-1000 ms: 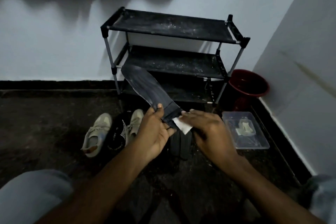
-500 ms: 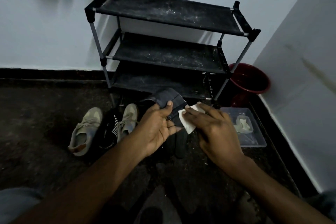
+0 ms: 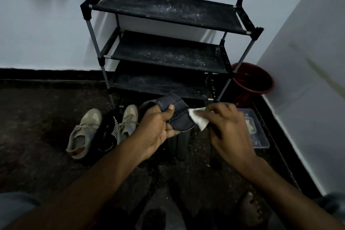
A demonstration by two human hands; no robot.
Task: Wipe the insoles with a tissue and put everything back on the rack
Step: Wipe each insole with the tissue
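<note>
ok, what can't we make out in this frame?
All head view:
- Insole: bent over, far end behind the left hand.
- Tissue: mostly covered by the blurred right hand.
- Box contents: blurred, partly behind that hand.
- Dark shapes on the floor under the hands: too dim to identify.
- Bucket inside: too dark.

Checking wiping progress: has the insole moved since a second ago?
Yes. The insole is now bent down by the bottom shelf of the rack; earlier its tip reached the middle shelf.
</note>
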